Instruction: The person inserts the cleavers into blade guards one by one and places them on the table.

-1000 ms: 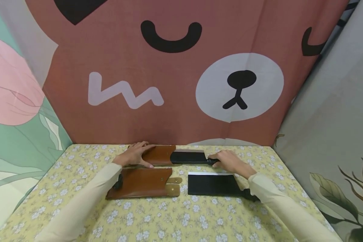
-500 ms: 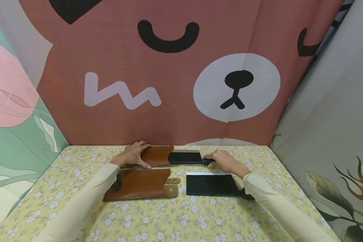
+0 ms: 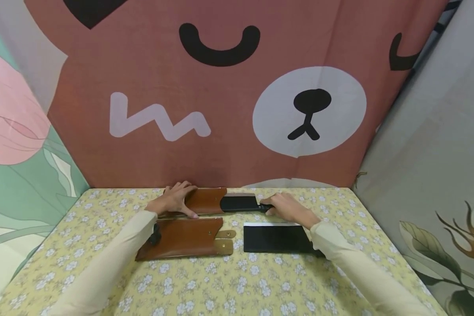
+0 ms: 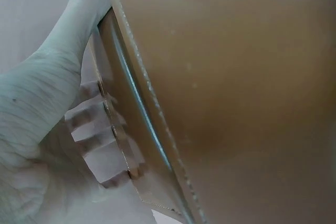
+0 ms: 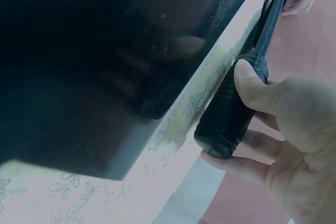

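Your right hand [image 3: 288,206] has slid the far cleaver [image 3: 240,203] left, deeper into the far sheath [image 3: 206,199], gripping the black handle [image 5: 226,113] while your left hand [image 3: 172,200] holds the sheath by its edges. Expect a stiff, probably heavy tool with a slick blade [image 3: 244,201], so keep to that ribbed handle.
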`<state>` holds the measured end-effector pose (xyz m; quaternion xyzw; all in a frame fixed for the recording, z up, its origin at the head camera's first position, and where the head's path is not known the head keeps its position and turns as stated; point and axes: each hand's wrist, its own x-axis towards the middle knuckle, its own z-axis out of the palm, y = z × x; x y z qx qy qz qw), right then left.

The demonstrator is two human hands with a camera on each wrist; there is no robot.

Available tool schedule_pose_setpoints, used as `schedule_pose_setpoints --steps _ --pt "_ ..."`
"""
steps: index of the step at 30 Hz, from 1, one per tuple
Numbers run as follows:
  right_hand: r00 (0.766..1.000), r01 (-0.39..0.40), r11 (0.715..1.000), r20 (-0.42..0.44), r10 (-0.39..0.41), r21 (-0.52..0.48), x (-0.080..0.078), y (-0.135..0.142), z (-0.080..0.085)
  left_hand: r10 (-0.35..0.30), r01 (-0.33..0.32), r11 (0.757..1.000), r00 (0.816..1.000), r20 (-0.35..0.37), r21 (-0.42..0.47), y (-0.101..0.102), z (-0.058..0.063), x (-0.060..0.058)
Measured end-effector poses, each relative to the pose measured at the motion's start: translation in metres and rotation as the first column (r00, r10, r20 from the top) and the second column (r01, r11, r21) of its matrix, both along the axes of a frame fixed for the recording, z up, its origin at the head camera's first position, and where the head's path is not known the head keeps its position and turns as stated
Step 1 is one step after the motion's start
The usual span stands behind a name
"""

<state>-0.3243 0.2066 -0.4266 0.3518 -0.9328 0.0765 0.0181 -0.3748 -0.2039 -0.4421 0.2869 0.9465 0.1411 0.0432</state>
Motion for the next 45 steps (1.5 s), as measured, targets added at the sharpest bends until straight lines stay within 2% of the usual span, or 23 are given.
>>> schedule_pose_setpoints --steps 5,11,16,22,31,40,45 --pt "0.999 -0.017 1.0 -0.046 0.018 0.007 -0.004 -0.007 0.003 0.013 -0.013 1.0 1.0 -0.008 0.015 0.0 0.003 -0.002" --pt "1.0 0.015 1.0 0.022 -0.015 0.024 -0.002 -0.01 0.001 -0.002 0.001 1.0 1.0 0.022 0.018 0.001 -0.001 -0.001" --pt "0.999 0.025 0.999 0.04 -0.025 0.021 -0.002 -0.014 -0.002 0.022 -0.022 1.0 0.999 0.031 0.003 0.001 -0.004 -0.002" --pt "1.0 0.0 1.0 0.005 0.0 0.026 0.0 -0.02 -0.003 0.032 -0.032 0.999 0.998 0.052 0.0 0.002 -0.004 -0.001" --pt "0.999 0.008 0.999 -0.043 -0.006 0.034 -0.001 -0.03 -0.003 0.03 -0.032 0.999 0.998 0.061 0.021 0.005 -0.003 -0.002" --pt "0.999 0.01 1.0 -0.042 -0.01 0.018 -0.002 -0.04 -0.004 0.006 -0.007 1.0 1.0 0.028 0.006 0.0 -0.002 0.0" --pt "0.999 0.0 1.0 -0.04 0.0 0.023 -0.004 -0.042 -0.004 0.012 -0.012 1.0 0.999 0.044 0.002 0.002 0.0 -0.001"
